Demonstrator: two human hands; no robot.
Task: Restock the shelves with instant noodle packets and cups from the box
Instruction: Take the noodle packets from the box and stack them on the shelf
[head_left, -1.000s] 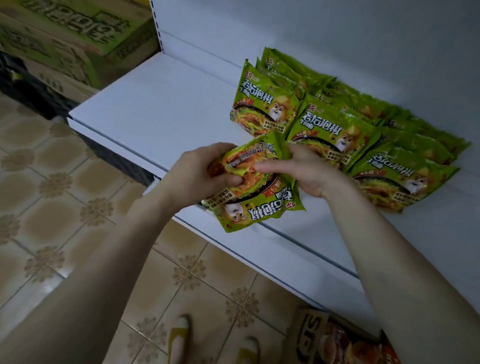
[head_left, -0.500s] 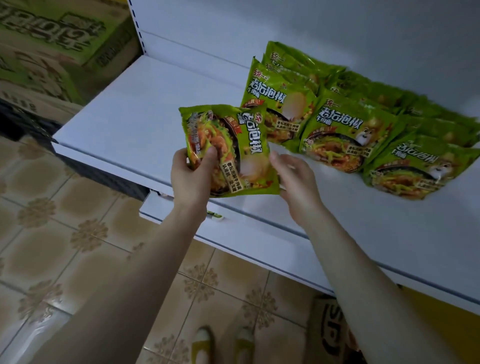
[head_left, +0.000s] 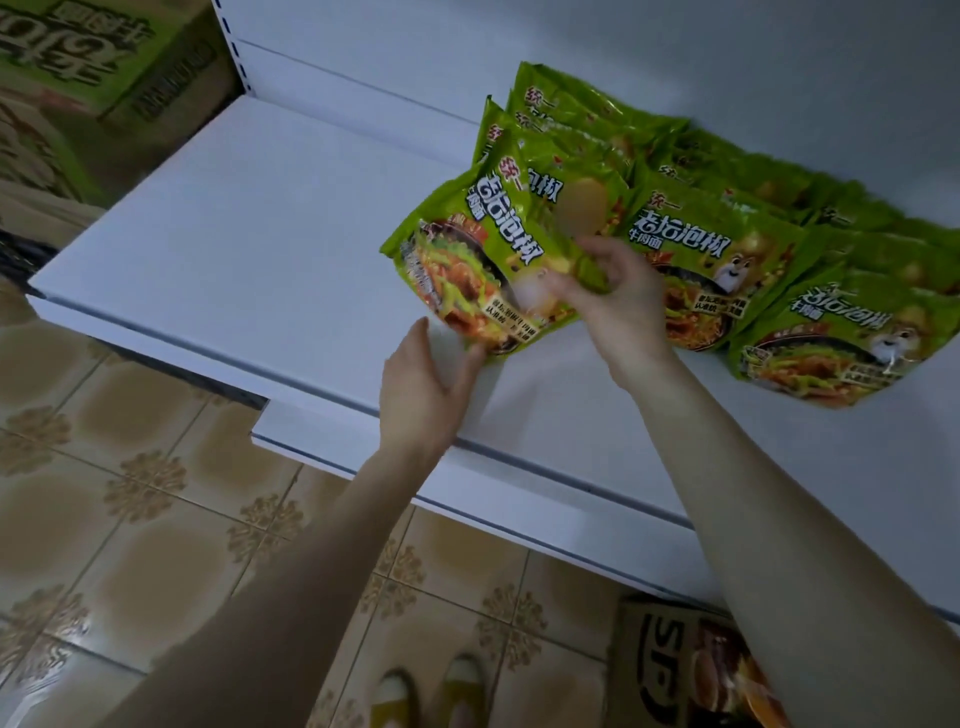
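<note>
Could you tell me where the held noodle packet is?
Head view, centre: packet above the shelf, left of the stocked rows, pinched by the right hand.

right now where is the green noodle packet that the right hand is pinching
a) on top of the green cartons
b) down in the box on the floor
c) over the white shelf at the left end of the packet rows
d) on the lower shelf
c: the right hand pinches the green noodle packet over the white shelf, just left of the rows of packets lying there, with the open left hand at its lower edge.
</note>
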